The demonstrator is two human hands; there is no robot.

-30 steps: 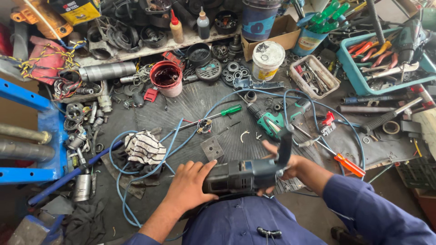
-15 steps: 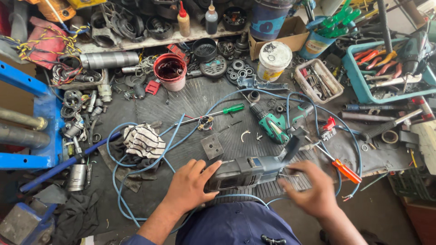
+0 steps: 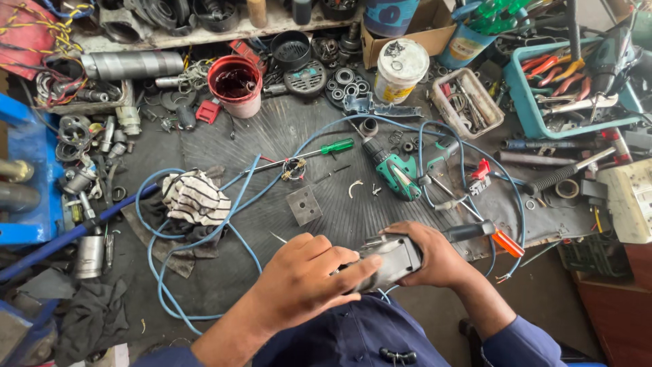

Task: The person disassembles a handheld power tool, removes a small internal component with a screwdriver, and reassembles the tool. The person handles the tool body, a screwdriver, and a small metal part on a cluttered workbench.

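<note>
Both hands grip one grey power tool (image 3: 390, 261) at the near edge of the black rubber mat (image 3: 272, 143), the landmark used for every position below. The left hand (image 3: 305, 282) lies over the tool's body with its fingers (image 3: 353, 266) clenched across the casing. The right hand (image 3: 428, 255) wraps the far end of the same tool, fingers curled round it. A dark handle (image 3: 468, 232) sticks out from the tool on the right-hand side.

At the mat's centre lie a small square metal plate (image 3: 303, 205), a green-handled screwdriver (image 3: 326, 149) and a small round part (image 3: 294, 168) touching the screwdriver's shaft. A green cordless drill (image 3: 395, 171) lies right of centre. A blue cable (image 3: 197, 245) loops over the mat's left half and passes under a striped rag (image 3: 195, 197). An orange-handled screwdriver (image 3: 506, 242) rests at the mat's right edge, just beside the dark handle.

Beyond the mat's far edge stand a red pot (image 3: 236, 85) of dark liquid and a white tub (image 3: 397, 69). Further right, a teal tray (image 3: 526, 102) holds pliers.
</note>
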